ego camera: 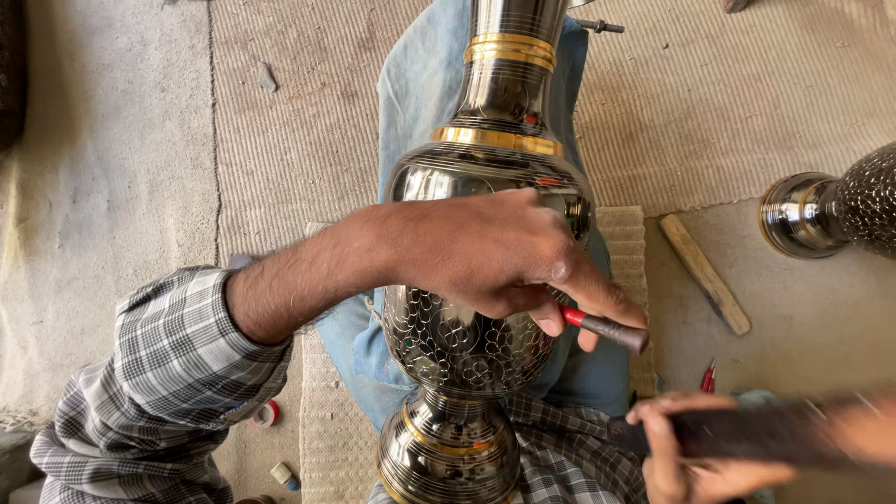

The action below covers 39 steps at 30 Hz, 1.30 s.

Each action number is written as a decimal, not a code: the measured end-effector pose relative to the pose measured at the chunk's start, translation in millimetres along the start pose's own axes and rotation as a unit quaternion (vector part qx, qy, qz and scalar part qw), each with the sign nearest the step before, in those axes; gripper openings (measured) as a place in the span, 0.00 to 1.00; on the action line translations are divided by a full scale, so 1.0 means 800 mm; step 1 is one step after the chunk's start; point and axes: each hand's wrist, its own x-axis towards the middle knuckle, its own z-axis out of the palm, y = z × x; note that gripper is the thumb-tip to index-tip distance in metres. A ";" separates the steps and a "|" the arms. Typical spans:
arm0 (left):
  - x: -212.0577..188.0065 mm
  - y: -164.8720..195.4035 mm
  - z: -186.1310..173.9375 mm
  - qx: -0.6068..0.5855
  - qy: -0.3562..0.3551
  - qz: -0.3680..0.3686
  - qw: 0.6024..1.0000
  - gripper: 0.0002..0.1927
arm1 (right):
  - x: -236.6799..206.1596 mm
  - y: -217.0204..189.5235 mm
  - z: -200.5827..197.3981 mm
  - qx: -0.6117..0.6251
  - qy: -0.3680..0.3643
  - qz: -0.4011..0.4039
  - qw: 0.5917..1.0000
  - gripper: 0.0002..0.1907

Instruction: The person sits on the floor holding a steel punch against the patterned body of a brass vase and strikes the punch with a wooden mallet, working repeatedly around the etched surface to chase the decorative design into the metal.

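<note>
A tall dark metal vase [467, 345] with brass bands and an engraved floral pattern lies across my lap on a blue cloth [415, 84]. My left hand [495, 252] reaches over its belly and grips a small chisel [607, 329] with a red collar, its tip set against the vase's right side. My right hand [681, 457] is at the lower right, closed around a dark, blurred bar-shaped striking tool [756, 434] held level just below the chisel's end.
A second dark engraved vase [831, 210] lies at the right edge. A flat wooden stick [705, 273] rests on the floor beside a ribbed mat [308, 121]. A red tape roll [267, 413] and a small red tool [708, 377] lie nearby.
</note>
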 end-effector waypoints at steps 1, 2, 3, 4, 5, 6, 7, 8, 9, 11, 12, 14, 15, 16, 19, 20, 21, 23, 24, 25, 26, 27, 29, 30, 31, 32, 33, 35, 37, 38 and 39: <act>0.003 0.000 -0.001 -0.010 0.020 0.026 0.999 0.30 | -0.001 -0.006 0.004 0.052 0.062 -0.018 0.997 0.16; 0.006 0.001 -0.001 -0.021 0.039 0.051 0.998 0.29 | -0.002 -0.011 0.008 0.105 0.123 -0.034 0.986 0.13; 0.006 0.000 -0.002 -0.032 0.058 0.077 0.995 0.29 | -0.002 -0.015 0.011 0.159 0.183 -0.054 0.969 0.09; 0.007 0.000 -0.002 -0.032 0.056 0.086 0.994 0.29 | -0.001 -0.018 0.012 0.065 0.186 -0.066 0.978 0.11; 0.007 -0.001 -0.002 -0.035 0.054 0.095 0.993 0.28 | -0.001 -0.019 0.013 -0.031 0.187 -0.075 0.979 0.13; 0.006 -0.001 -0.002 -0.038 0.052 0.105 0.992 0.28 | -0.001 -0.019 0.014 -0.126 0.185 -0.083 0.971 0.15; 0.005 -0.001 -0.002 -0.042 0.045 0.098 0.993 0.28 | 0.000 -0.017 0.014 -0.219 0.183 -0.093 0.954 0.16; 0.003 0.000 -0.001 -0.047 0.039 0.090 0.994 0.27 | 0.000 -0.015 0.011 -0.309 0.177 -0.101 0.929 0.18; 0.002 0.001 0.000 -0.053 0.033 0.081 0.995 0.27 | 0.002 -0.011 0.009 -0.396 0.170 -0.108 0.896 0.20; 0.000 0.004 0.002 -0.041 0.046 0.069 0.996 0.28 | 0.006 0.000 0.001 -0.335 0.162 -0.116 0.921 0.21; 0.000 0.005 0.003 -0.036 0.053 0.063 0.996 0.28 | 0.007 0.007 -0.002 -0.304 0.157 -0.120 0.932 0.22; -0.006 0.006 0.004 -0.009 0.074 0.062 0.995 0.27 | 0.007 0.021 -0.006 -0.239 0.149 -0.130 0.951 0.25; -0.009 0.006 0.006 0.002 0.084 0.062 0.995 0.26 | 0.006 0.026 -0.009 -0.206 0.145 -0.133 0.959 0.26; -0.012 0.005 0.007 0.011 0.111 0.085 0.990 0.27 | 0.006 0.031 -0.012 -0.198 0.150 -0.095 0.964 0.23; -0.024 0.006 0.016 0.023 0.194 0.092 0.977 0.26 | 0.010 0.031 -0.016 -0.188 0.132 -0.042 0.972 0.22; -0.027 0.010 0.024 0.020 0.223 0.057 0.973 0.26 | 0.017 0.027 -0.018 -0.198 0.108 -0.069 0.972 0.29; -0.030 0.015 0.032 0.016 0.250 0.024 0.968 0.27 | 0.024 0.018 -0.020 -0.207 0.087 -0.095 0.970 0.37; -0.039 0.028 0.053 -0.057 0.448 -0.036 0.892 0.22 | 0.049 -0.003 -0.022 -0.178 0.110 -0.033 0.977 0.37; -0.043 0.036 0.066 -0.094 0.539 -0.066 0.835 0.21 | 0.061 -0.016 -0.022 -0.162 0.119 0.000 0.980 0.37; -0.043 0.042 0.078 -0.118 0.575 -0.089 0.805 0.23 | 0.078 -0.029 -0.026 -0.216 0.091 0.004 0.972 0.34; -0.041 0.048 0.090 -0.143 0.609 -0.113 0.772 0.25 | 0.095 -0.040 -0.034 -0.271 0.060 0.011 0.961 0.31; -0.039 0.051 0.101 -0.168 0.641 -0.135 0.737 0.26 | 0.115 -0.047 -0.043 -0.324 0.030 0.016 0.945 0.27; -0.032 0.052 0.118 -0.121 0.673 -0.116 0.720 0.25 | 0.152 -0.051 -0.064 -0.364 -0.028 -0.158 0.917 0.31; -0.030 0.050 0.124 -0.096 0.689 -0.104 0.711 0.24 | 0.165 -0.050 -0.075 -0.369 -0.048 -0.180 0.911 0.29; -0.030 0.048 0.128 -0.100 0.689 -0.101 0.711 0.24 | 0.177 -0.048 -0.087 -0.373 -0.069 -0.201 0.903 0.27; -0.029 0.046 0.132 -0.103 0.690 -0.097 0.710 0.24 | 0.185 -0.048 -0.097 -0.364 -0.081 -0.158 0.914 0.22; -0.029 0.046 0.134 -0.106 0.690 -0.094 0.710 0.23 | 0.193 -0.049 -0.105 -0.355 -0.094 -0.115 0.923 0.17; -0.028 0.045 0.136 -0.102 0.692 -0.110 0.707 0.23 | 0.210 -0.058 -0.112 -0.330 -0.120 -0.028 0.936 0.06; -0.028 0.046 0.136 -0.104 0.699 -0.109 0.699 0.23 | 0.230 -0.076 -0.107 -0.336 -0.144 0.013 0.931 0.02; -0.026 0.048 0.136 -0.108 0.705 -0.100 0.693 0.23 | 0.238 -0.087 -0.102 -0.355 -0.156 0.011 0.922 0.03; -0.024 0.049 0.134 -0.114 0.712 -0.092 0.687 0.22 | 0.249 -0.100 -0.099 -0.389 -0.189 -0.016 0.901 0.07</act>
